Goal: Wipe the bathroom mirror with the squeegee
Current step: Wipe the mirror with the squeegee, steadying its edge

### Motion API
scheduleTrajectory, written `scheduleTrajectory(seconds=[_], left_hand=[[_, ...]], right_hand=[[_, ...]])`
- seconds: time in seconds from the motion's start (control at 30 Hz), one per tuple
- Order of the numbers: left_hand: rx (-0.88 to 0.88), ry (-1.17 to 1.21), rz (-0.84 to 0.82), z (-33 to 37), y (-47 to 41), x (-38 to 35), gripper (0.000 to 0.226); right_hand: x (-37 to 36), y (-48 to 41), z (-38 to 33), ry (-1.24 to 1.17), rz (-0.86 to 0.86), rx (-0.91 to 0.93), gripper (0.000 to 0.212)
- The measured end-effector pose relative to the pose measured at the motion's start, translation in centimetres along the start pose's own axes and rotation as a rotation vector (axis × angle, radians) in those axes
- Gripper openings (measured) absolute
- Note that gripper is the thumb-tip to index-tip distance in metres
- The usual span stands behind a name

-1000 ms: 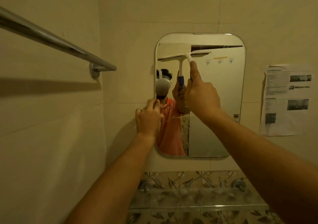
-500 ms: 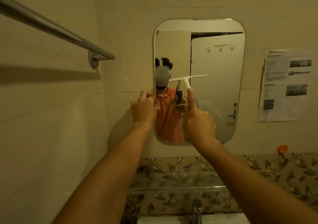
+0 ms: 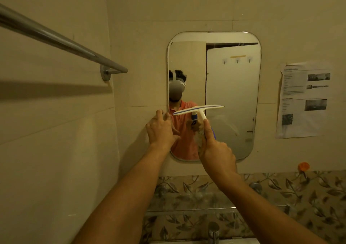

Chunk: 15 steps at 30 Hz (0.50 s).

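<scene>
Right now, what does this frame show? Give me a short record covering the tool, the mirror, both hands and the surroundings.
squeegee: blade lies across the lower half of the mirror, right end slightly higher
mirror surface: faint smear just right of the handle
right hand: grips the squeegee handle, index finger laid along its neck
left hand: bent fingertips at the mirror's left edge, holds nothing
surroundings: towel rail on the left wall, paper sheet right of the mirror, tap below
</scene>
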<state>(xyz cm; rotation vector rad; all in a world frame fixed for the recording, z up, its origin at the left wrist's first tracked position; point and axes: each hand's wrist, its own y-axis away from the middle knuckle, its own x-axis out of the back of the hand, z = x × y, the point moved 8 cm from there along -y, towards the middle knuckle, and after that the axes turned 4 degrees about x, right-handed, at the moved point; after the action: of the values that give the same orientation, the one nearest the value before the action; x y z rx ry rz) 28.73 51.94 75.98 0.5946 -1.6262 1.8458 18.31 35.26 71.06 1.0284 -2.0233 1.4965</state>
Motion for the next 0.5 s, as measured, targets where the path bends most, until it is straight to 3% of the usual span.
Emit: scheduleTrajectory(seconds=[0.1, 0.23, 0.33, 0.5], left_hand=[[0.000, -0.006, -0.003, 0.0, 0.1, -0.2, 0.095], [0.000, -0.008, 0.061, -0.1, 0.3, -0.2, 0.099], [0.003, 0.030, 0.104, -0.1, 0.8, -0.7, 0.099], [0.006, 0.052, 0.086, -0.1, 0.7, -1.3, 0.099]], right_hand=[[1.6, -1.5, -0.9, -0.063, 0.018, 0.062, 0.082], [7.5, -6.2, -3.5, -0.258, 0.234, 0.201, 0.060], [11.2, -10.7, -6.2, -0.204, 0.326, 0.258, 0.060], [13.5, -16.0, -9.4, -0.147, 0.330, 0.250, 0.062]])
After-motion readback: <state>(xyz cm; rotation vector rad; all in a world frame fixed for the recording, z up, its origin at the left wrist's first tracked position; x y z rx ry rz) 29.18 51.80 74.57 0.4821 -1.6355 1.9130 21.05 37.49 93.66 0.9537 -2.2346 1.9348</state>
